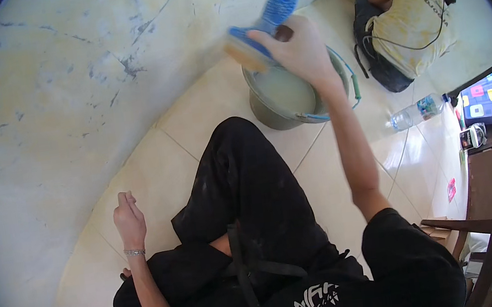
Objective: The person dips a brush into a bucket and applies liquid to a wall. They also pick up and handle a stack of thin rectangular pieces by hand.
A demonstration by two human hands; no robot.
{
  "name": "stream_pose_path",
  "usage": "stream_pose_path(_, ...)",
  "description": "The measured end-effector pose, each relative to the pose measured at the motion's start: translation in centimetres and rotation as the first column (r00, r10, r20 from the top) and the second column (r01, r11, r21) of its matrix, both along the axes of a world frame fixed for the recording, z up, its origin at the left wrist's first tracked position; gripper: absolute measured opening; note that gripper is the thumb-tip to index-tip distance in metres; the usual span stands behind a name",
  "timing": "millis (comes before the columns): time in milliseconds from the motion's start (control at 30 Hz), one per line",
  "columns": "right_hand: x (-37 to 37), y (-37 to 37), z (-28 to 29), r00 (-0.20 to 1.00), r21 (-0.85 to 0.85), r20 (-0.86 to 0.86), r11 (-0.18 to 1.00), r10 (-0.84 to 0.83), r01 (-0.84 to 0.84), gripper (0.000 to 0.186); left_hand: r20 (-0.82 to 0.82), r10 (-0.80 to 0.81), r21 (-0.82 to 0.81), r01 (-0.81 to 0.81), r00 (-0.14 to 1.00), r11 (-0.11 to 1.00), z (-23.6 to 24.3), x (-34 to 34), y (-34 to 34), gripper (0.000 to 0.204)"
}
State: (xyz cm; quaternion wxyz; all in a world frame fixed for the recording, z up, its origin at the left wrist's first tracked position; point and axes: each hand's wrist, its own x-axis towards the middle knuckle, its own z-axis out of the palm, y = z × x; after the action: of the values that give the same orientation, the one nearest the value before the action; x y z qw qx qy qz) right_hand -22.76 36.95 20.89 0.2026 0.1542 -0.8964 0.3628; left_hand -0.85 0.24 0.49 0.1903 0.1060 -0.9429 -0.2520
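Note:
My right hand (301,51) grips a wide paint brush (279,9) with a blue handle and pale bristles. It holds the brush above the far left rim of a grey bucket (271,110), the bristles pointing down and to the left, slightly blurred. Cloudy whitish liquid (284,89) fills part of the bucket, and my right forearm covers some of its right side. Out to the left, above my folded leg, my left hand (129,222) is closed with its fingers curled. Nothing shows in it.
A pale wall (67,102) with scratches and dark patches runs along the left. At the far right a person (405,23) sits facing away. A plastic bottle (419,112) lies on the tiles, and a wooden chair (482,229) stands at the lower right.

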Motion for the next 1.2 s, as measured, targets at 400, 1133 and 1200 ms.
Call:
stream_pose_path(400, -3.4, 11.9, -6.7, 0.959, 0.111, 0.162, 0.970, -0.231, 0.215, 0.034, 0.044, 0.086, -0.094, -0.082, 0.995, 0.992, -1.0, 1.2, -0.9, 0.034)
stream_pose_path(1133, -6.6, 13.8, -9.5, 0.982, 0.188, 0.138, 0.977, -0.126, 0.099, 0.032, 0.149, 0.114, -0.077, -0.103, 0.982, 0.992, -1.8, 1.1, -0.9, 0.031)
stream_pose_path(1200, -6.4, 13.8, -9.7, 0.982, 0.192, 0.134, 0.976, -0.131, 0.104, 0.032, 0.151, 0.117, -0.078, -0.106, 0.982, 0.991, -1.9, 1.0, -1.0, 0.031)
